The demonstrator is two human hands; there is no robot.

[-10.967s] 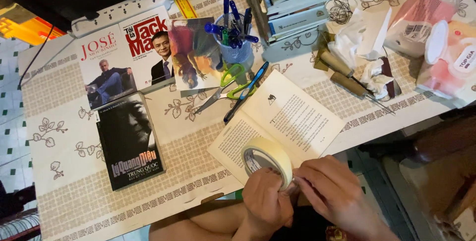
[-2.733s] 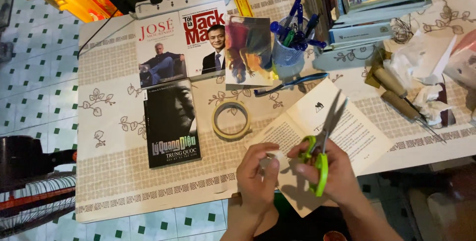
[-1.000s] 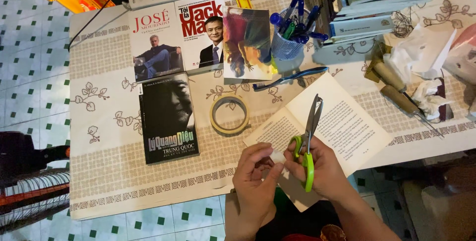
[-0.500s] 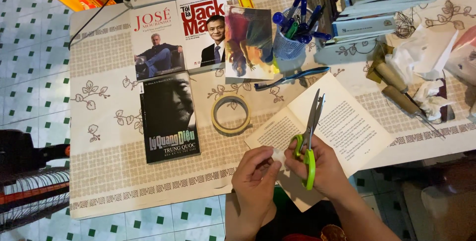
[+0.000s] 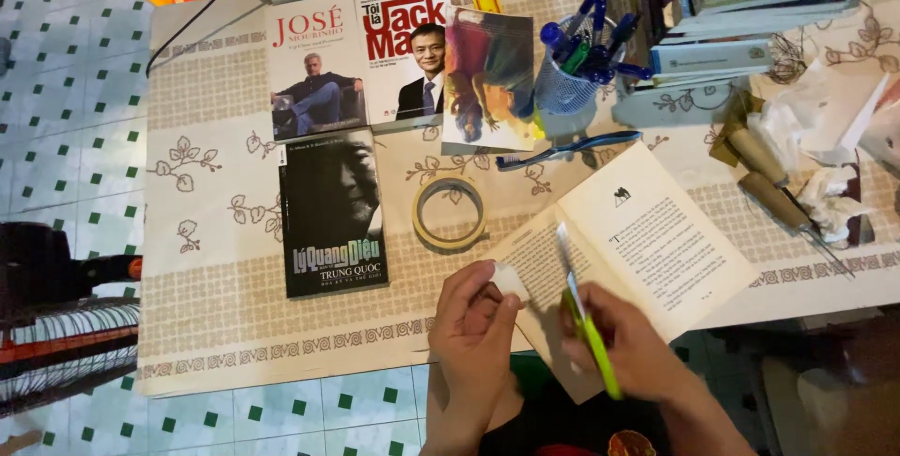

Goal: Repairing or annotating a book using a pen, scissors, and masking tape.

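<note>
My left hand (image 5: 473,325) pinches a small pale strip of tape (image 5: 511,280) at the near table edge. My right hand (image 5: 628,348) grips green-handled scissors (image 5: 581,320), blades pointing away toward the strip. Both hands hover over the near corner of an open book (image 5: 637,245) lying on the table. A roll of tape (image 5: 450,212) lies flat just beyond my left hand, untouched.
Several books lie on the patterned tablecloth: a black one (image 5: 333,212), two white-covered ones (image 5: 361,58) and a colourful one (image 5: 487,81). A mesh cup of pens (image 5: 577,72), blue scissors (image 5: 567,149), stacked books (image 5: 741,34), wooden-handled tools (image 5: 764,184) and crumpled paper (image 5: 825,128) fill the far right.
The scissors have swung from lying open over the page to standing nearly upright beside the tape strip. My hands stay together at the book's near corner; the tape roll has not moved.
</note>
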